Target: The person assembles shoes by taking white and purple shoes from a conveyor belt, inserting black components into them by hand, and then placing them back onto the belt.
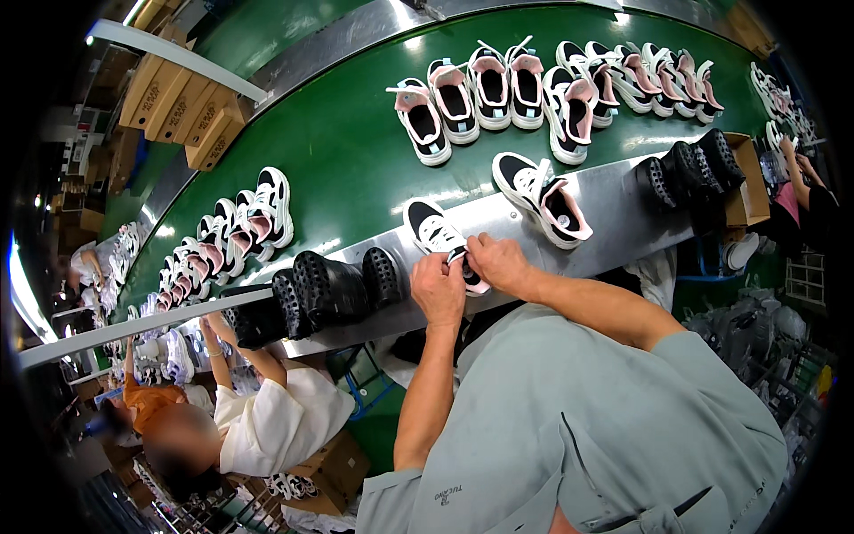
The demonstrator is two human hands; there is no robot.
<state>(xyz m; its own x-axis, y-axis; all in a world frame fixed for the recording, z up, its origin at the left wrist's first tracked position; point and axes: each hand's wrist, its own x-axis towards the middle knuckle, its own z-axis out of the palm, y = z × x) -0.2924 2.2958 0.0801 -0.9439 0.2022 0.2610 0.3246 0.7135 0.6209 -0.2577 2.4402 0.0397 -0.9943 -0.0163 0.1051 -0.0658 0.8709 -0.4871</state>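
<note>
A black and white sneaker (432,230) lies on the metal edge of the bench, toe pointing away from me. My left hand (437,289) is closed at its opening, on the left side. From the right, my right hand (498,264) pinches the same opening near the upper laces. Between them, my fingers hide most of the collar and tongue. Just to the right, a matching sneaker (543,200) with a pink lining rests alone, its opening toward me.
Rows of similar sneakers (490,87) stand on the green belt (347,142). Black studded shoe-shaped objects (329,289) sit left along the metal ledge (623,205), others (691,171) right beside a cardboard box (747,178). A co-worker in white (285,409) is at left.
</note>
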